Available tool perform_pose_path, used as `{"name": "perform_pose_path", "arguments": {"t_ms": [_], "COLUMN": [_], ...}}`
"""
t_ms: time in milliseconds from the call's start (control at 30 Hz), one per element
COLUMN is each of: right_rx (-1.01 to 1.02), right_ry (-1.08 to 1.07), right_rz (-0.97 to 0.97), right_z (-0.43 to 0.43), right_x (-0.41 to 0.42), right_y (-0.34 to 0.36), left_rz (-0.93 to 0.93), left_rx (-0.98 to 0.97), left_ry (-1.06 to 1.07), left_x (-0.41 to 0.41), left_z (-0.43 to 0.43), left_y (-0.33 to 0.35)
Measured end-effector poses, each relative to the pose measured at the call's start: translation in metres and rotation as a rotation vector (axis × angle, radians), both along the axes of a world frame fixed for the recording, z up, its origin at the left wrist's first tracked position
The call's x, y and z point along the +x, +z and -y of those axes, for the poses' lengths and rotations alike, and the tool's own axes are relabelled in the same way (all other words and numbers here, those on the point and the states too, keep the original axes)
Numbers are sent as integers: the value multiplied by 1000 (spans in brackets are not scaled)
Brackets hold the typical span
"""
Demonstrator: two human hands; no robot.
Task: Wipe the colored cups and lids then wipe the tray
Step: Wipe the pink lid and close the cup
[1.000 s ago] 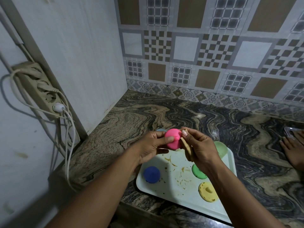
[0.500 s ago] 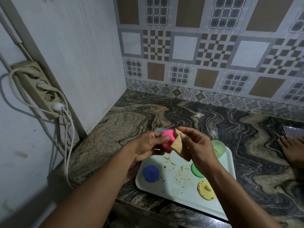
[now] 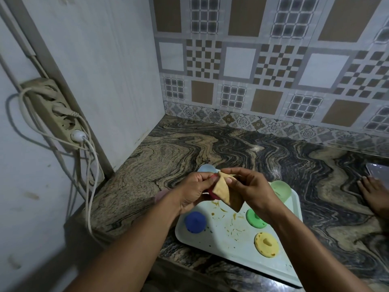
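Note:
My left hand (image 3: 192, 191) grips a pink lid (image 3: 212, 193), mostly hidden behind a tan cloth (image 3: 226, 191). My right hand (image 3: 250, 188) presses the cloth over the lid, above the pale tray (image 3: 223, 239). The tray carries yellowish smears. On it lie a blue lid (image 3: 195, 221), a green lid (image 3: 255, 218) and a yellow lid (image 3: 266, 244). A pale green cup (image 3: 281, 190) stands at the tray's far right corner. A pale blue cup (image 3: 206, 168) peeks out behind my hands.
The tray sits at the front edge of a marbled counter (image 3: 210, 148) in a wall corner. A power strip (image 3: 56, 114) with hanging cables is fixed on the left wall. Another person's hand (image 3: 374, 193) rests on the counter at far right, by a shiny object (image 3: 379, 170).
The cloth has come over the pink lid, which showed fully before and is now nearly covered. Both hands stayed together above the tray.

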State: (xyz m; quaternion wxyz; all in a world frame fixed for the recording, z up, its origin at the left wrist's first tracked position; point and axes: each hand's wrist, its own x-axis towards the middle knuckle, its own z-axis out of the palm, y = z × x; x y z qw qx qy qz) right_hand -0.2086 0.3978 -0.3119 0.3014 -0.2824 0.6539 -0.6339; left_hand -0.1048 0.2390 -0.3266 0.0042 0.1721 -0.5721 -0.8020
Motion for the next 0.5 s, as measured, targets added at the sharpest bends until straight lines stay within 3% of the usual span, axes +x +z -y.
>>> {"name": "perform_pose_path", "arguments": {"t_ms": [133, 300, 400, 500], "right_rx": [15, 39, -42, -23], "right_ry": [-19, -264, -185, -87], "right_rz": [-2, 107, 185, 81], "right_z": [-12, -23, -10, 3], "right_x": [-3, -13, -1, 15], "right_y": [-5, -12, 2, 8], "left_rz": [-27, -48, -64, -95], "left_rx": [48, 165, 152, 163], "left_ry": [-11, 102, 68, 40], "left_x": [0, 5, 4, 2], "left_z": [-7, 8, 11, 10], "left_y": [-6, -5, -2, -3]}}
